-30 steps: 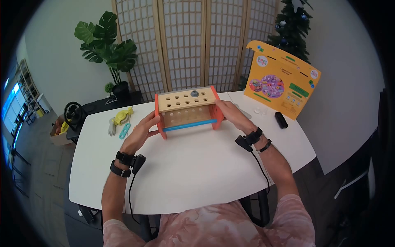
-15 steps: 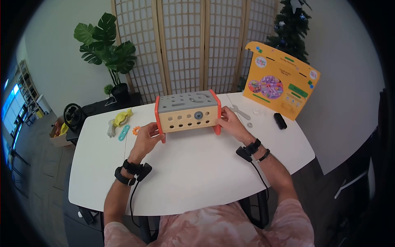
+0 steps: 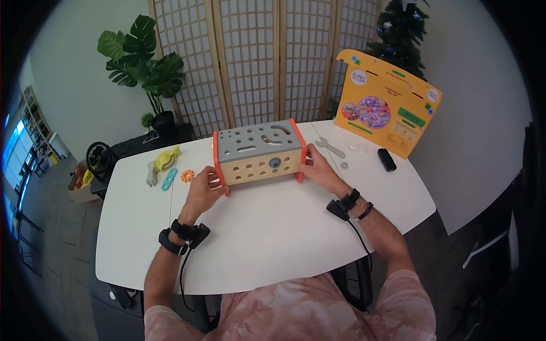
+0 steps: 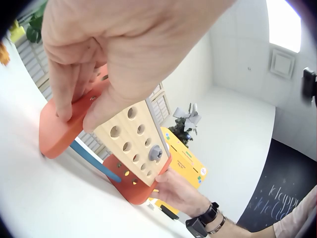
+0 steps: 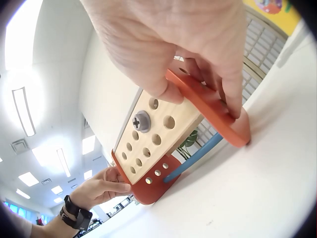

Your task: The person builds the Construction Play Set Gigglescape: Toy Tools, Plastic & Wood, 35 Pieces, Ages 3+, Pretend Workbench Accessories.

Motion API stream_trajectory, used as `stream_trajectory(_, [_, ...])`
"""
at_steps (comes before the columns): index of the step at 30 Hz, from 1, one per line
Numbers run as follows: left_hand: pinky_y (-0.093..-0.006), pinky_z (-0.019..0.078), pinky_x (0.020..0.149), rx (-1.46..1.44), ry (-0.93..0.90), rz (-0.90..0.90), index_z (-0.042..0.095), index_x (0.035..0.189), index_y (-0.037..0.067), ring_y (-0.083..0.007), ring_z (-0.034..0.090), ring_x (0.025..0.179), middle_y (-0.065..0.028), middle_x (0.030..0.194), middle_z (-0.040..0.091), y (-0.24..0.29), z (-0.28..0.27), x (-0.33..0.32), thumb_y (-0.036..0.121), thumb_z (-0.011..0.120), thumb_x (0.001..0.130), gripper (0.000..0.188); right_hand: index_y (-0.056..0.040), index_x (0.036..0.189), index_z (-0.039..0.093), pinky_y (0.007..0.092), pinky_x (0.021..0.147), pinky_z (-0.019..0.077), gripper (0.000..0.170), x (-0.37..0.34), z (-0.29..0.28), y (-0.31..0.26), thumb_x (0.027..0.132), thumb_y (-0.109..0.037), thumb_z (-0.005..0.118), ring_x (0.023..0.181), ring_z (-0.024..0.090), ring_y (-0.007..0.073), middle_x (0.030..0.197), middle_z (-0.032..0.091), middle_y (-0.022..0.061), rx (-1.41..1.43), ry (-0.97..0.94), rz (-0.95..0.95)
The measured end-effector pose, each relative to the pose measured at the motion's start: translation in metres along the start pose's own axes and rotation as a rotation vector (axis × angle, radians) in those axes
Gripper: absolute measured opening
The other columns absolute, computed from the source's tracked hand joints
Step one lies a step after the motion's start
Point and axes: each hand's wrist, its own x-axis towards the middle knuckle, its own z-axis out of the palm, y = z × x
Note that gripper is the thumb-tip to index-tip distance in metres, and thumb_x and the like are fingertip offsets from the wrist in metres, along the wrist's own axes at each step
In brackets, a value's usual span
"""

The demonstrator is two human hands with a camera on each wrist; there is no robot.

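Observation:
A toy workbench with a grey slotted top (image 3: 250, 140), a wooden front panel (image 3: 253, 170) with round holes, and red-orange side pieces stands on the white table. A grey screw (image 3: 275, 163) sits in one panel hole; its cross-slotted head (image 5: 141, 121) shows in the right wrist view. The left hand (image 3: 202, 192) grips the left side piece (image 4: 63, 130) low down, thumb in front, fingers on its outer face. The right hand (image 3: 322, 170) holds the right side piece (image 5: 218, 111) the same way. A blue bar (image 4: 94, 161) runs between the sides underneath.
Left on the table (image 3: 250, 238) lie a yellow item (image 3: 166, 159), grey gloves (image 3: 152, 175), a teal strip (image 3: 169, 179) and an orange gear (image 3: 187, 176). On the right are a grey wrench (image 3: 330, 148), a small grey ring (image 3: 344, 165), a black case (image 3: 387, 159) and a yellow box (image 3: 387, 105).
The workbench has tipped round: the holed panel with the screw, on top earlier, now faces the front, and the grey face is on top. Both hands have shifted lower on the side pieces.

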Motion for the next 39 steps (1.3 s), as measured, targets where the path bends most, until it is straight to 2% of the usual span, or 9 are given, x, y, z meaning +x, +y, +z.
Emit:
stream_trajectory(5, [-0.0362,0.0645,0.097,-0.029,0.003,0.034,0.058,0.133,-0.003,-0.0278,0.076,0.116,-0.0193,0.135,0.07,-0.003,0.0,0.001,-0.003,0.081,0.089,0.05,0.0017,0.13,0.05,0.0391,0.106,0.0533,0.038,-0.002,-0.001,-0.003,0.098,-0.007,0.068,0.138,0.059,0.0335,0.138,0.057,0.0177,-0.004,-0.011,0.017])
stream_trajectory(7, [-0.0365,0.0644,0.097,-0.043,-0.017,-0.015,0.059,0.134,-0.003,-0.0286,0.076,0.117,-0.0185,0.138,0.068,0.001,-0.002,0.0,-0.002,0.081,0.089,0.05,0.0015,0.129,0.05,0.0389,0.106,0.0537,0.037,-0.001,-0.002,0.0,0.098,-0.007,0.068,0.138,0.059,0.0331,0.138,0.057,0.0175,-0.006,-0.015,0.011])
stream_trajectory(17, [-0.036,0.0642,0.096,-0.1,-0.028,-0.037,0.059,0.136,-0.004,-0.0283,0.077,0.115,-0.0177,0.135,0.069,0.001,-0.001,-0.002,-0.002,0.08,0.089,0.051,-0.0003,0.121,0.05,0.0343,0.1,0.0559,0.033,-0.008,-0.005,-0.002,0.098,-0.006,0.073,0.132,0.064,0.0263,0.129,0.061,0.0132,0.028,-0.029,0.06])
stream_trajectory(21, [-0.0353,0.0644,0.096,-0.064,-0.01,-0.044,0.059,0.136,-0.005,-0.0281,0.078,0.113,-0.0176,0.133,0.07,0.001,0.0,-0.002,-0.003,0.079,0.088,0.052,-0.0008,0.12,0.05,0.0345,0.102,0.0563,0.034,-0.01,-0.003,0.0,0.097,-0.006,0.074,0.131,0.065,0.0255,0.128,0.062,0.0126,0.009,-0.007,0.03])
stream_trajectory(26, [-0.0349,0.0647,0.095,-0.063,-0.013,-0.064,0.059,0.136,-0.004,-0.0281,0.078,0.113,-0.0177,0.134,0.07,0.008,0.0,-0.006,-0.005,0.079,0.087,0.053,-0.0032,0.123,0.048,0.0364,0.108,0.0558,0.038,-0.014,-0.004,0.0,0.095,-0.003,0.075,0.13,0.065,0.0244,0.131,0.063,0.0126,0.059,-0.029,0.006])
stream_trajectory(30, [-0.035,0.0651,0.095,-0.056,-0.015,-0.08,0.057,0.137,-0.003,-0.0282,0.078,0.114,-0.0181,0.134,0.069,0.007,0.0,-0.005,-0.004,0.08,0.086,0.056,-0.004,0.124,0.047,0.0364,0.105,0.0572,0.039,-0.015,-0.005,-0.001,0.095,-0.002,0.074,0.131,0.065,0.0239,0.134,0.063,0.0129,0.096,-0.04,0.01])
stream_trajectory(32, [-0.0349,0.0653,0.095,-0.055,-0.016,-0.082,0.057,0.138,-0.003,-0.0283,0.078,0.114,-0.0182,0.134,0.069,0.006,0.0,-0.005,-0.004,0.081,0.086,0.057,-0.0054,0.133,0.048,0.0356,0.106,0.0571,0.042,-0.016,-0.005,-0.002,0.097,-0.003,0.071,0.134,0.062,0.0203,0.143,0.061,0.0107,0.102,-0.049,0.053])
stream_trajectory(35, [-0.0345,0.0654,0.094,-0.046,-0.018,-0.077,0.056,0.138,-0.003,-0.0284,0.078,0.114,-0.0184,0.135,0.069,0.007,0.0,-0.006,-0.003,0.082,0.086,0.057,-0.0053,0.137,0.048,0.0353,0.105,0.0573,0.046,-0.014,-0.007,0.002,0.097,-0.004,0.072,0.134,0.062,0.0198,0.145,0.061,0.0108,0.085,-0.053,0.058])
stream_trajectory(39, [-0.035,0.0658,0.094,-0.048,-0.001,-0.082,0.058,0.134,-0.003,-0.028,0.078,0.113,-0.0182,0.132,0.07,0.009,0.0,-0.007,-0.001,0.084,0.085,0.055,-0.0021,0.131,0.049,0.0356,0.102,0.0591,0.044,-0.012,-0.007,0.005,0.096,-0.003,0.074,0.133,0.064,0.0236,0.142,0.062,0.0136,0.116,-0.037,0.067])
